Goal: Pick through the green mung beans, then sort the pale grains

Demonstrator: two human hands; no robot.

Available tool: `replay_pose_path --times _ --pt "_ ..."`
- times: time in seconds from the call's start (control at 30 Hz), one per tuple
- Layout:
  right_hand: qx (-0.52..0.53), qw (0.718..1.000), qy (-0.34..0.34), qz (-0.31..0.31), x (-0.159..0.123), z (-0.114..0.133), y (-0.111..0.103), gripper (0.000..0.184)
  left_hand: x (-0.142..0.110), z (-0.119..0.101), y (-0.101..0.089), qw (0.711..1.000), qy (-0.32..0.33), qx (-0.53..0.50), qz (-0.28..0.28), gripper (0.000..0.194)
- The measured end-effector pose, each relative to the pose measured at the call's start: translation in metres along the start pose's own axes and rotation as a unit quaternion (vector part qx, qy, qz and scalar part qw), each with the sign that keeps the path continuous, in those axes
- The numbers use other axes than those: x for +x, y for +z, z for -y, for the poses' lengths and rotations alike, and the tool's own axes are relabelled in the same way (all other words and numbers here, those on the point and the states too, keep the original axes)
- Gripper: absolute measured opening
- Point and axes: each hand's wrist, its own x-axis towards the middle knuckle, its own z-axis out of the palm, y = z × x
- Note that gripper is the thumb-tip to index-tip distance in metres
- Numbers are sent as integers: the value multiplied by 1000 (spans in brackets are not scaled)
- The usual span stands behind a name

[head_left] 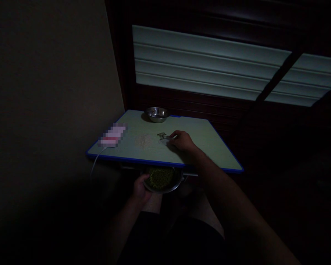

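My left hand (141, 189) grips the rim of a metal bowl (172, 188) below the table's front edge, thumb over the rim. Small green beans (160, 177), which look like mung beans, lie inside it. Above the tabletop, my right hand (183, 140) pinches a small clear piece (167, 140), perhaps a plastic spoon or scoop; its exact kind is too dim to tell. Its tip is beside a little heap of dark green beans (162, 135) on the table. Left of that, pale grains (143, 141) like rice are spread thinly.
An upright metal bowl (156, 115) stands at the back of the blue-edged table (209, 147). A blurred pinkish item (112, 135) with a white cable (95, 162) lies at the left. A wall and a dark wooden frame with pale slats (204, 60) border the table. Lighting is dim.
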Motion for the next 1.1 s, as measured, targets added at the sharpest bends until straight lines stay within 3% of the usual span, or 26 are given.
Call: replay_pose_path --times 0.27,0.57,1.1 --pt "34 992 119 -23 -11 -3 -11 13 -1 0 2 1000 19 9 3 29" --pt "-73 990 121 2 -5 0 -5 8 0 0 3 1000 11 20 -3 26" --pt "-91 987 125 46 -3 17 10 16 -1 0 4 1000 -1 3 -13 23"
